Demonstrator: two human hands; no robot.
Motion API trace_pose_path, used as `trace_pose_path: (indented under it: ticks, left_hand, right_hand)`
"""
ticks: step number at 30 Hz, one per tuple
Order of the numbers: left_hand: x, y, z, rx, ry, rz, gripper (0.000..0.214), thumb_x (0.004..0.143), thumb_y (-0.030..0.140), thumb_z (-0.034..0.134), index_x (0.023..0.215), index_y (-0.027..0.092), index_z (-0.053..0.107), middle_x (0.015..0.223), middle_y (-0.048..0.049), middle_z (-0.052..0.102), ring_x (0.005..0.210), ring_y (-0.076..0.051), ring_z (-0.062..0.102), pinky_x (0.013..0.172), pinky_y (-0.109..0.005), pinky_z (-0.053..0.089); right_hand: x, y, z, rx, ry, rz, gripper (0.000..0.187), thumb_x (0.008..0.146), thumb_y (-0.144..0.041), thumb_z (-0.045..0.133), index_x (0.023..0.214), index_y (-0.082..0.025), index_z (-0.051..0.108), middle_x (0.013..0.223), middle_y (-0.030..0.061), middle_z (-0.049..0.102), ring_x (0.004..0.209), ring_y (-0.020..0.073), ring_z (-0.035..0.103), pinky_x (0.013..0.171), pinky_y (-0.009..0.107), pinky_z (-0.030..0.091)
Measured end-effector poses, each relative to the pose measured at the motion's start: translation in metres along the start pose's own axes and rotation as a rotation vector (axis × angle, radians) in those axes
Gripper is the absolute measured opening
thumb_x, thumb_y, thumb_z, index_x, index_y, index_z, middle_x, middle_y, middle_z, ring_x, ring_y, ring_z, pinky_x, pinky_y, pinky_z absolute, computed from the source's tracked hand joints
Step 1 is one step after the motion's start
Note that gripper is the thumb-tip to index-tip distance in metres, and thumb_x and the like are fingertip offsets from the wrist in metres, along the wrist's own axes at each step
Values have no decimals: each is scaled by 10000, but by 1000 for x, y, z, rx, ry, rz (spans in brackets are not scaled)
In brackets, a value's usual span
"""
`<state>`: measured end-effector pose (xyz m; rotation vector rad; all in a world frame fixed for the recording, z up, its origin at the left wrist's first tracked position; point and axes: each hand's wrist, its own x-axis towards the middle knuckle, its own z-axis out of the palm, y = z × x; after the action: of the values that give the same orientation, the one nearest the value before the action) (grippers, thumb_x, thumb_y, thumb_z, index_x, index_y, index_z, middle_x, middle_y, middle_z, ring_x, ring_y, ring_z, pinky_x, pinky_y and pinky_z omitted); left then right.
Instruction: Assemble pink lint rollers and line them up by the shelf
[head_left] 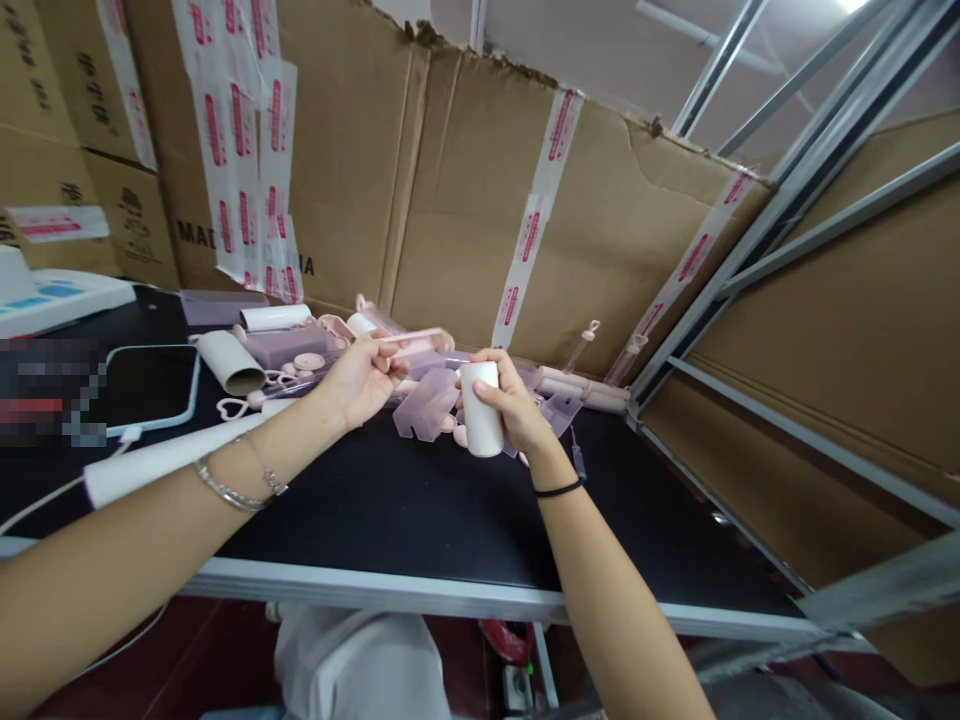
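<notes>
Standing upright in the right hand [517, 405], fingers wrapped round its middle above the black table [420, 510]: white roll [480, 408], seemingly light, stiff, smooth; grip mid-barrel. Left hand [360, 380] pinches a slim pink handle [420, 338], likely light plastic.

Both forearms extended forward; left hand [361, 378] fingers pinched closed; right hand [514, 405] curled in grip.

Dim overhead light, edges warped, left patch pixelated.
</notes>
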<state>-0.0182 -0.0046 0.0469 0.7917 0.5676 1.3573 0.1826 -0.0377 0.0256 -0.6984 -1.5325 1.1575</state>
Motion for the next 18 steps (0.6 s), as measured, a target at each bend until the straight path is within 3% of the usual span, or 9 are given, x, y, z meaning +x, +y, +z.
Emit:
trace_pose_path:
  ticks: [3,5,8,11,13,14,16,18]
  left_hand:
    - [0,-7,-2,-72,53,-48,276,609,-59,449,680,188,348,612,42,459,497,-44,421,511,-160,421]
    - [0,-12,-4,4,42,-61,269,618,-29,469,721,197,365,577,64,435,481,-55,437,525,-177,427]
    - [1,-16,-9,216,-19,-105,241,666,57,530,815,206,413,555,84,417,458,-61,427,532,-189,423]
    - [6,-14,-16,564,-91,-114,313,708,162,599,982,204,454,644,41,502,526,-100,494,553,-232,447]
    - [8,-10,-22,902,-85,18,376,727,256,627,1071,199,485,790,-40,575,717,-193,594,671,-350,501]
    - [8,-8,-24,1073,-69,147,384,738,303,626,1088,191,514,894,-92,595,876,-258,606,778,-433,494]
    - [5,-5,-24,1320,-63,469,393,780,383,586,1109,168,569,1164,-177,554,1216,-363,453,996,-562,347]
    - [-2,-5,-20,1374,-194,662,484,836,432,514,1240,166,523,1373,-180,436,1370,-358,271,1098,-566,209]
  right_hand:
    - [-2,2,6,-36,-56,-28,385,726,-348,715,1013,-259,475,923,-17,596,749,135,633,611,259,525]
    - [-1,3,7,-59,-67,-37,383,740,-354,701,1025,-263,462,949,-7,591,768,142,625,616,269,521]
    - [0,2,6,-136,1,-80,479,719,-336,727,1100,-278,442,951,-12,589,811,141,605,665,261,497]
    - [2,2,4,-211,98,-140,555,671,-322,767,1132,-262,465,1001,-1,600,894,136,573,748,246,460]
    - [2,2,5,-222,126,-166,525,668,-342,766,1103,-242,488,1051,18,606,936,144,560,773,250,446]
    - [2,3,5,-227,131,-175,510,674,-353,759,1093,-237,492,1067,25,606,953,149,556,781,255,444]
    - [3,4,8,-241,145,-194,489,694,-374,742,1089,-236,489,1082,29,598,973,155,549,802,266,441]
    - [7,6,12,-268,178,-208,468,715,-395,722,1083,-234,482,1072,24,585,955,147,544,811,266,437]
